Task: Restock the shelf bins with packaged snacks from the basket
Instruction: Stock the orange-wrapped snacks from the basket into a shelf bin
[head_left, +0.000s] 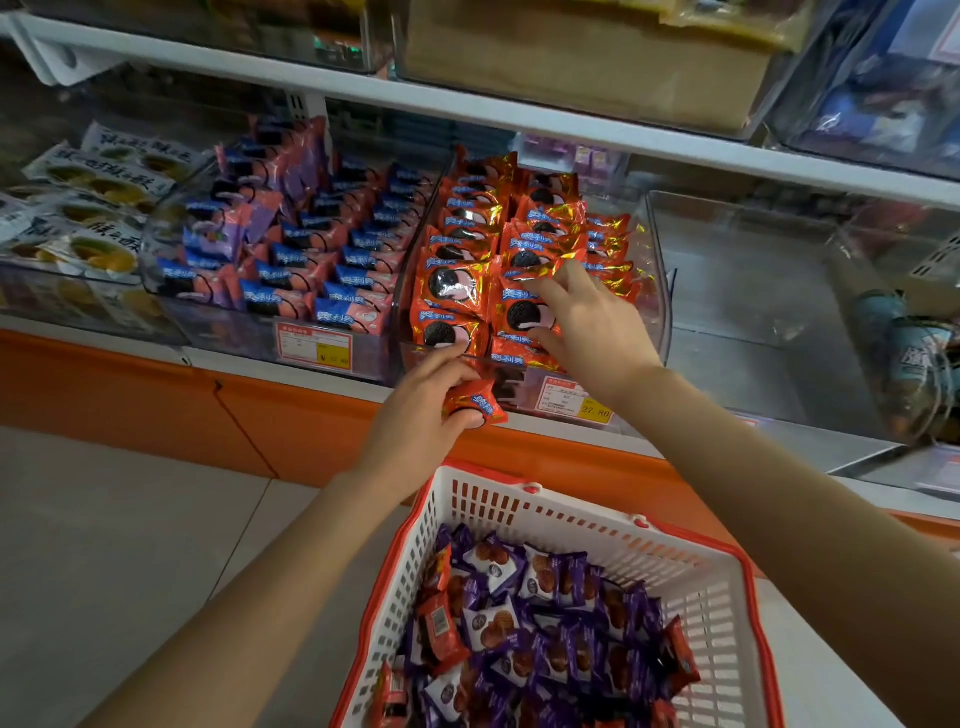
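Orange packs (457, 291) crowd the clear bin (658, 312) nearly to its front lip, so the risk, as I judge it, is a slide. One more pushed in carelessly could tip the front row over the edge.

The left hand (415, 421) curls its fingers round a loose pack (475, 402) just in front of the bin, beside the price label (574, 400). The right hand (587, 322) lies on the stacked rows, fingers spread and fairly straight, gripping nothing that I can see.

Below, the white basket (571, 506) holds mostly purple packs (519, 623) with a few orange ones buried among them, easy to grab wrongly. The upper shelf (467, 109) hangs low over the bin, and blue packs (311, 249) fill the neighbouring one.
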